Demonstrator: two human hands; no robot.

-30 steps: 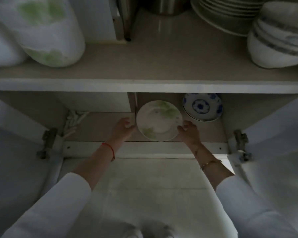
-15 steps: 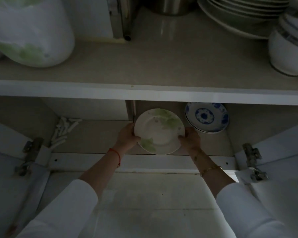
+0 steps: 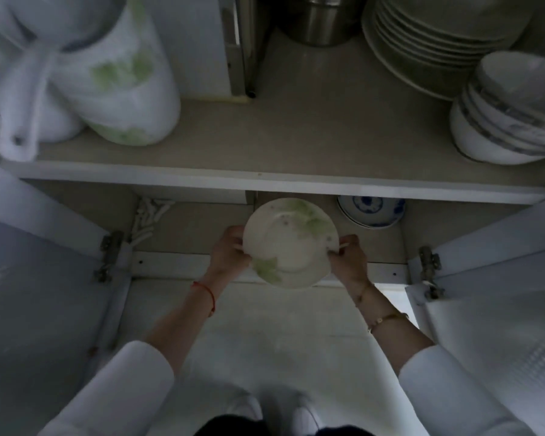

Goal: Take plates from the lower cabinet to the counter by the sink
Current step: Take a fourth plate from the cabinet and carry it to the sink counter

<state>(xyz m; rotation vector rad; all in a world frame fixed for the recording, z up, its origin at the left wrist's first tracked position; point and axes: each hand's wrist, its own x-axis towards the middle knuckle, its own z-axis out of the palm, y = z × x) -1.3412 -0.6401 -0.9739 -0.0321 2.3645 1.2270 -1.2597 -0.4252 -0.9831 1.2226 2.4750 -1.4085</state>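
A white plate with green leaf print [image 3: 290, 242] hangs at the front edge of the lower cabinet shelf [image 3: 186, 228]. My left hand [image 3: 228, 253] grips its left rim and my right hand [image 3: 348, 258] grips its right rim. Thin rims showing under my fingers suggest more than one plate in the stack. Blue-patterned plates [image 3: 370, 210] remain on the lower shelf behind and to the right, partly hidden by the shelf above.
The upper shelf [image 3: 296, 146] carries a stack of plates [image 3: 428, 42], stacked bowls [image 3: 510, 121], a metal pot [image 3: 321, 17] and white leaf-print jars [image 3: 120, 80]. Both cabinet doors [image 3: 29, 294] stand open at either side. A white bundle [image 3: 148, 218] lies at the lower shelf's back left.
Both hands have drawn the leaf-print plate forward out of the lower shelf, toward me, and it now overhangs the cabinet's front edge. The view has also shifted.
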